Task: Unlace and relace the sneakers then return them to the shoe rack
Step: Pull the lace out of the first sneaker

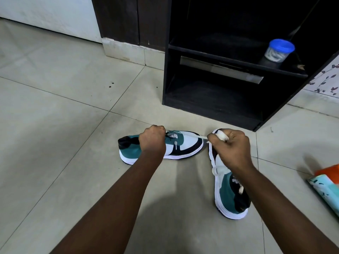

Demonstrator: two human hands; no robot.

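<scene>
Two teal, white and black sneakers lie on the tiled floor. The left sneaker lies sideways with its toe pointing right. My left hand is curled over its lace area; what it holds is hidden. A white lace runs taut from that shoe to my right hand, which grips a bunch of lace. The right sneaker points away from me, partly under my right forearm, with a loose lace loop at its side. The dark shoe rack stands just behind the shoes.
A blue-lidded plastic jar sits on the rack's middle shelf. A metal strip lies across the rack below that shelf. An orange and pale green packet lies on the floor at the right edge. A white wall and dark door frame stand at the back left.
</scene>
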